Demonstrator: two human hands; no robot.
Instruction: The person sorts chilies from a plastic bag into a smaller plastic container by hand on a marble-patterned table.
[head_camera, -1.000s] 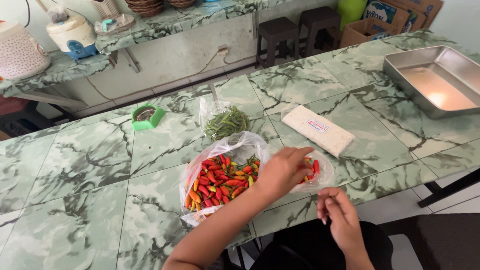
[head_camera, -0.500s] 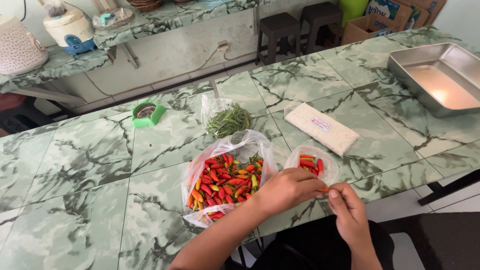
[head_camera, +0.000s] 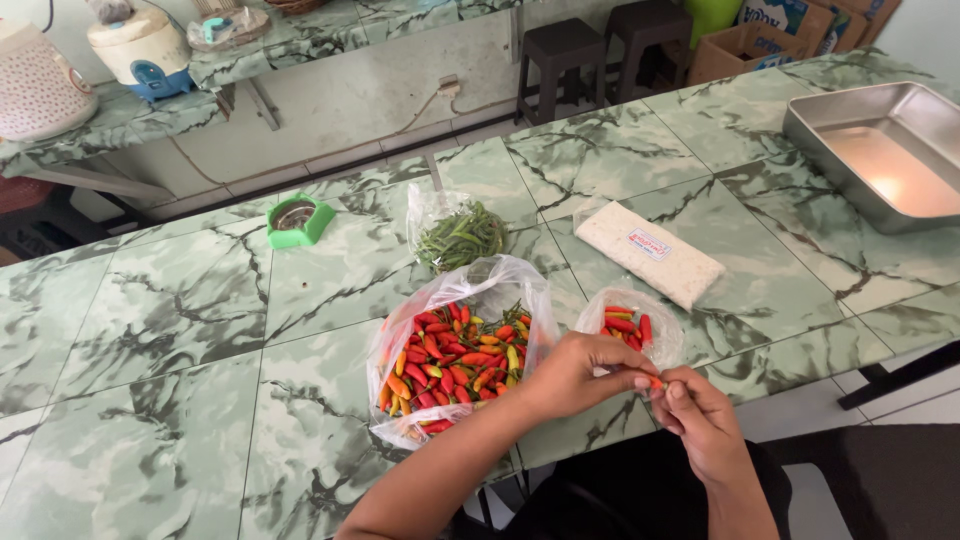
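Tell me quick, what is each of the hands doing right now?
Left hand: closed, fingertips pinching one end of a small chili.
Right hand: closed, pinching the same chili's other end, beside the small bag.

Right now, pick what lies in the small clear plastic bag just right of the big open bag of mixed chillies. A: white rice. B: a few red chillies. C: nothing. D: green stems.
B: the small clear plastic bag holds a few red chillies, beside the big open bag of mixed red, orange and green chillies; the green bits fill a separate clear bag farther back.
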